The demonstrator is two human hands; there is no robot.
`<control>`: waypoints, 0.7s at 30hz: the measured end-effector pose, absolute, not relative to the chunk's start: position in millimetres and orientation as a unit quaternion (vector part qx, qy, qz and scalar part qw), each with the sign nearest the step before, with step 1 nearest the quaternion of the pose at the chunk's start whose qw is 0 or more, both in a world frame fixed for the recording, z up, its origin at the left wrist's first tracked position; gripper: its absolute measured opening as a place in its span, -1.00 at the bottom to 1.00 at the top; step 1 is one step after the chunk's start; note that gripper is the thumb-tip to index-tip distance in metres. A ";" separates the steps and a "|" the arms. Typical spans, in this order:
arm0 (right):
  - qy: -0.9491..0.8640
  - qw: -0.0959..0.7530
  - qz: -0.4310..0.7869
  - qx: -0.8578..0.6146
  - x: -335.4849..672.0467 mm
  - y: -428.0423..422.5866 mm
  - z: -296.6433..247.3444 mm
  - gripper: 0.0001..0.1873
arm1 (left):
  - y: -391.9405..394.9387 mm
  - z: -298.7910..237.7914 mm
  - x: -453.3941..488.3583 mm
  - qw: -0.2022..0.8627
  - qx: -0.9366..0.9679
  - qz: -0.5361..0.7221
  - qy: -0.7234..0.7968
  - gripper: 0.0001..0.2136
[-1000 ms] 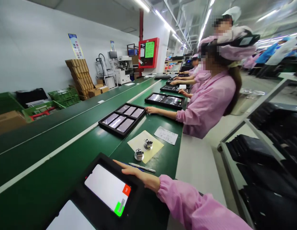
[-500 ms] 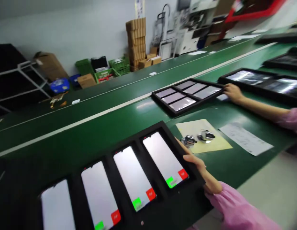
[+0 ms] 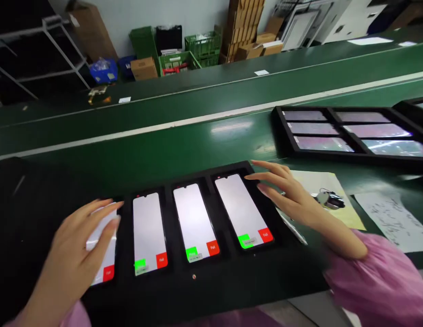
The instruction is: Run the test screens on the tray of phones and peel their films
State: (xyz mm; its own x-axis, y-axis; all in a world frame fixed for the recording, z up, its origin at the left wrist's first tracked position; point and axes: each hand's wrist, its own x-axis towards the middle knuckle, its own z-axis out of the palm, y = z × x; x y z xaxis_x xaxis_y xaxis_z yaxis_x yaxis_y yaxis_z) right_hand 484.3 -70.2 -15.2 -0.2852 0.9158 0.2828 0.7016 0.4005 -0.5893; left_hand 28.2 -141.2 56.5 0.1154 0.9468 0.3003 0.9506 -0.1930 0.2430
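Left hand (image 3: 78,254) open, fingers spread over leftmost phone (image 3: 107,270) in black tray (image 3: 231,281). Right hand (image 3: 289,195) open too, fingertips at tray's far right corner, just beside rightmost phone (image 3: 241,211). Half second ago it gripped tray edge and left hand was out of view. Tray lies on green counter (image 3: 163,150) before me, four screens lit. Red buttons read "Fail"; green ones too small to read. Handwritten sheet (image 3: 395,218) on right illegible.

green conveyor belt (image 3: 163,150), second tray (image 3: 282,136) of screens, metal counter (image 3: 329,199) on yellow sheet (image 3: 313,179) — cardboard boxes (image 3: 247,18), green crates (image 3: 201,44)
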 end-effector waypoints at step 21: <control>-0.873 0.337 0.135 -0.326 466.4 -53.9 5.9 -0.81 | -73.4 42.3 170.3 0.081 -0.871 -0.065 -0.480 -0.67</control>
State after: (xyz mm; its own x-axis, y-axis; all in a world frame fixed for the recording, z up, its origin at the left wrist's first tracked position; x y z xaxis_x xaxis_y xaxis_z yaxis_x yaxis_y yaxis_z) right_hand 466.4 -53.9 5.9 -0.5605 0.6596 0.5008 0.4781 0.7515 -0.4546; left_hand 170.3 -73.4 42.3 0.5310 0.8258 0.1901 0.8466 -0.5263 -0.0786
